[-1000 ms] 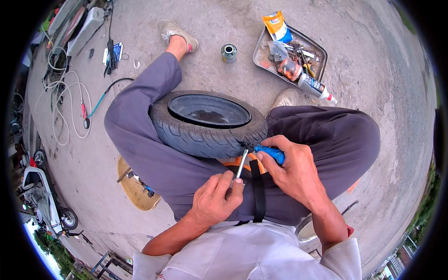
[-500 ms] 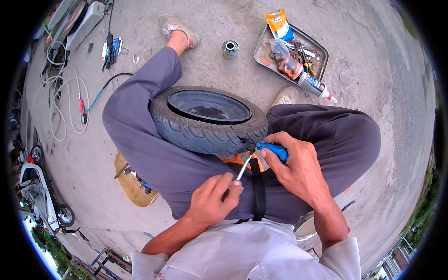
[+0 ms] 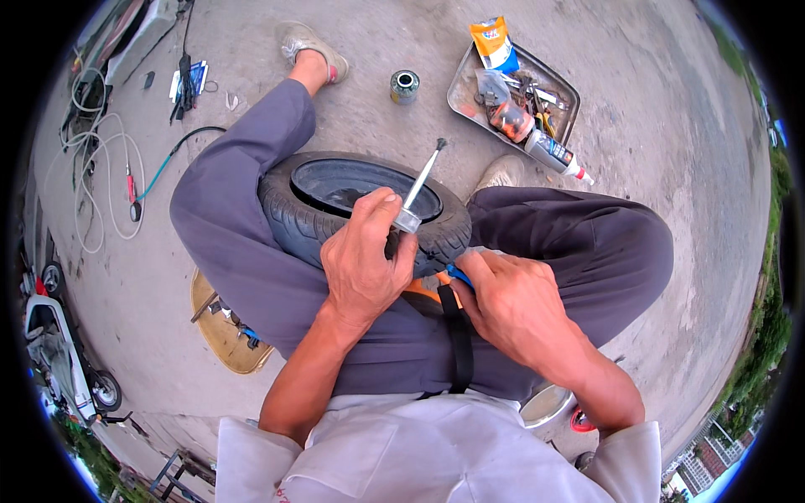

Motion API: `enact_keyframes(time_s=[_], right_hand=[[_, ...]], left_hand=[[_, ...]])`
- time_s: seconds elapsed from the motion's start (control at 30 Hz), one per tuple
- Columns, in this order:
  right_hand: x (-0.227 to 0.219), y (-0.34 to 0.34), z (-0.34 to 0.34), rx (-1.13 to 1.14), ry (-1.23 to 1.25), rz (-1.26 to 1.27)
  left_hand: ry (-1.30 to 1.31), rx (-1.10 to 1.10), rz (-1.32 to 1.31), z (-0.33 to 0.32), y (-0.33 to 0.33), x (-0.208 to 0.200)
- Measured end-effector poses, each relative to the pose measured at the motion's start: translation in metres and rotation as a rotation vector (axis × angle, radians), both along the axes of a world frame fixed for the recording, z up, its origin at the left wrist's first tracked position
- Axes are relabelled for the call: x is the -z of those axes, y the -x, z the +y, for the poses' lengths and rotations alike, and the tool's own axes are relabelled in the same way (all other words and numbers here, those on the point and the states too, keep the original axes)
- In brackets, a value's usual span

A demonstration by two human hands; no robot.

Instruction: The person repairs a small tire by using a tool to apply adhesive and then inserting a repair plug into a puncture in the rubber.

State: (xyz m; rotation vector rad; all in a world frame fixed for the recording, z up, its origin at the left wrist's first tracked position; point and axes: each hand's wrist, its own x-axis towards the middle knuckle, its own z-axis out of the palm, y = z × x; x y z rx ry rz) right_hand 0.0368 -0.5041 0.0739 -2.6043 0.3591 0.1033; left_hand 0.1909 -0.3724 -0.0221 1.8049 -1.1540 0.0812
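A scooter-sized tyre lies tilted between my legs, a dark rim inside it. My left hand pinches the square grey cap of a glue brush. Its pale rod points up and away over the rim to a dark tip. At the tyre's near right edge, my right hand is closed round a blue-handled tool. Only a bit of the blue shows, and the tool's working end is hidden. Beyond the tyre an open-topped jar stands on the ground.
A metal tray at the far right holds tools, an orange-and-white packet and a white-and-dark bottle. Air hoses coil at the left. A tan tray lies beside my left thigh, and a scooter stands farther left.
My left hand has lifted the glue brush up and away from the tyre's near edge, turning its tip forward. My right hand has rolled over the blue-handled tool and sits slightly lower.
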Motion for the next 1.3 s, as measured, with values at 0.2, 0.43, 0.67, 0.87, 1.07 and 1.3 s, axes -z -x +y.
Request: enact_keyframes(time_s=[0.2,0.43,0.67,0.87,1.07,1.3], right_hand=[[0.021,-0.002,-0.001,-0.007,-0.124,0.057],[0.018,0.008,0.014,0.045,-0.102,-0.013],[0.031,-0.004,0.01,0.232,-0.323,0.238],[0.073,0.013,0.005,0.576,-1.125,0.194],[0.061,0.006,0.013,0.685,-1.271,0.097],[0.09,0.016,-0.009,0.672,-1.381,0.122]], left_hand=[[0.063,-0.047,-0.022,0.013,0.002,0.008],[0.101,-0.084,-0.032,0.011,0.007,0.009],[-0.157,-0.154,0.14,0.016,0.001,-0.004],[-0.07,-0.153,-0.179,0.011,0.005,-0.017],[-0.096,-0.145,-0.063,0.01,0.008,0.004],[-0.131,-0.127,-0.039,-0.002,0.008,-0.011]])
